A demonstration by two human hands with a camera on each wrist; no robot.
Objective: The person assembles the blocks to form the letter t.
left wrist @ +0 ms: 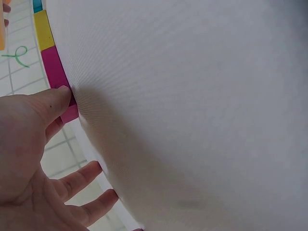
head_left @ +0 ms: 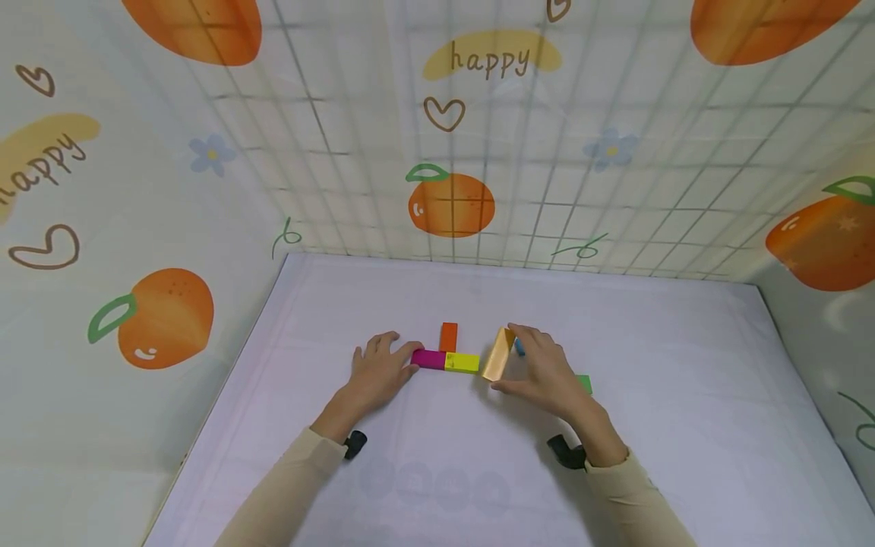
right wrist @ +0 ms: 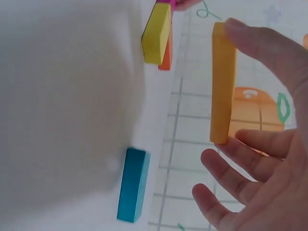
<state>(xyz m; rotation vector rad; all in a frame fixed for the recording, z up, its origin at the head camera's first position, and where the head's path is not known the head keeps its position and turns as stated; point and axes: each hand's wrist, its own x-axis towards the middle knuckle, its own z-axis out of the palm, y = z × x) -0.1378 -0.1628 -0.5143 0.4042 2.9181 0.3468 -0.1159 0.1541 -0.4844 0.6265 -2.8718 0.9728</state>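
At its left end, the magenta block (head_left: 428,359) is pinched between the thumb and index finger of my left hand (head_left: 374,376). Its other end meets a yellow block (head_left: 462,363), so the two form a row on the table. An orange-red block (head_left: 448,336) stands out behind that row, close to the joint. My right hand (head_left: 547,372) grips a golden-orange block (right wrist: 223,86) by its two ends, thumb at one and index finger at the other. That block is raised off the table, just right of the yellow one.
A blue block (right wrist: 133,185) lies on the table, mostly hidden behind my right hand in the head view. The green block (head_left: 584,383) shows partly beside my right wrist. Patterned cloth walls (head_left: 451,266) enclose the white table (head_left: 670,365) at the back and sides.
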